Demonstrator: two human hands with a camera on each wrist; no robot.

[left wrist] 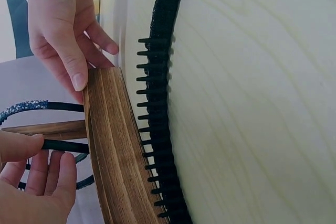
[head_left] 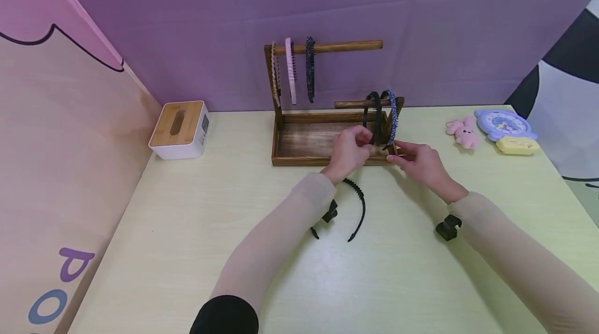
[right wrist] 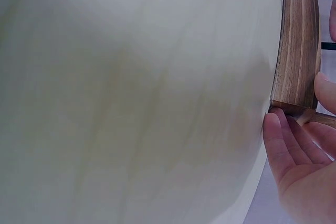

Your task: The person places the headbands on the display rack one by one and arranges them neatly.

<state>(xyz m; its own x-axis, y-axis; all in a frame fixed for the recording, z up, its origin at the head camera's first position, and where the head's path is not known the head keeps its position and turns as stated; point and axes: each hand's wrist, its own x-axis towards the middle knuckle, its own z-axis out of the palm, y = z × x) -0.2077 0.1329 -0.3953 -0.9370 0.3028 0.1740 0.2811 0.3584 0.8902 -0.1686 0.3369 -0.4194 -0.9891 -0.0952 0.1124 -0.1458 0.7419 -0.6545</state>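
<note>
A wooden headband stand (head_left: 304, 161) with a tray base and two bars stands at the back of the table. On its lower bar hang a black headband (head_left: 377, 115) and a blue glittery headband (head_left: 393, 115). My left hand (head_left: 348, 151) pinches the black headband near its lower end, between thumb and fingers (left wrist: 37, 169). My right hand (head_left: 423, 166) holds the stand's front right corner, thumb on one face and fingers (right wrist: 286, 145) against the end. Another black headband (head_left: 360, 204), toothed in the left wrist view, lies on the table, partly hidden by the left forearm.
From the upper bar hang a beaded headband (head_left: 275, 71), a pink headband (head_left: 290, 71) and a dark glittery headband (head_left: 310, 71). A tissue box (head_left: 182, 131) stands at the left. At the right lie a pink plush toy (head_left: 465, 133), a blue item (head_left: 505, 123) and a yellow item (head_left: 517, 145).
</note>
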